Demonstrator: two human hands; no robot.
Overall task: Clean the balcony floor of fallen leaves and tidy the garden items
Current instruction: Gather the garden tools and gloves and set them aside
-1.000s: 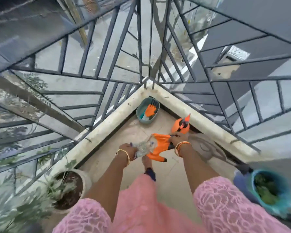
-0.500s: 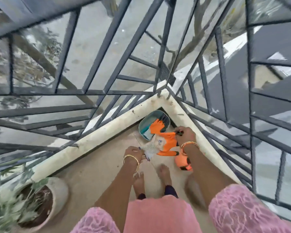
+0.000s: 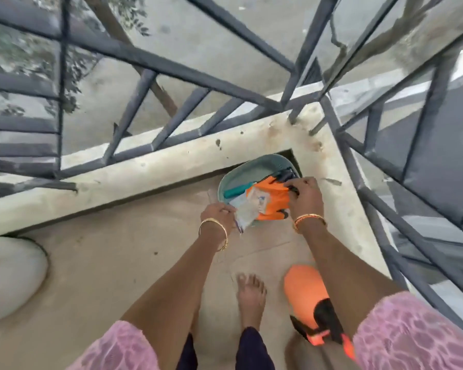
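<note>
A teal oval basket (image 3: 241, 174) sits in the balcony corner with a teal-handled tool (image 3: 237, 192) and another orange glove inside. Over it I hold an orange garden glove (image 3: 274, 200) and a clear plastic packet (image 3: 247, 213). My right hand (image 3: 304, 194) grips the glove's dark cuff end above the basket. My left hand (image 3: 218, 212) pinches the near end of the plastic packet at the basket's front edge. An orange spray bottle (image 3: 304, 289) with a black nozzle lies on the floor by my right foot.
A low concrete kerb (image 3: 150, 166) and a dark metal railing (image 3: 187, 73) enclose the corner on both sides. A white plant pot (image 3: 8, 273) stands at the left. My bare foot (image 3: 251, 297) is on the tan floor below the basket.
I have stepped closer to the corner and leaned over. Both hands carried the glove and packet forward from mid-floor to just over the basket. The spray bottle now lies behind my right arm.
</note>
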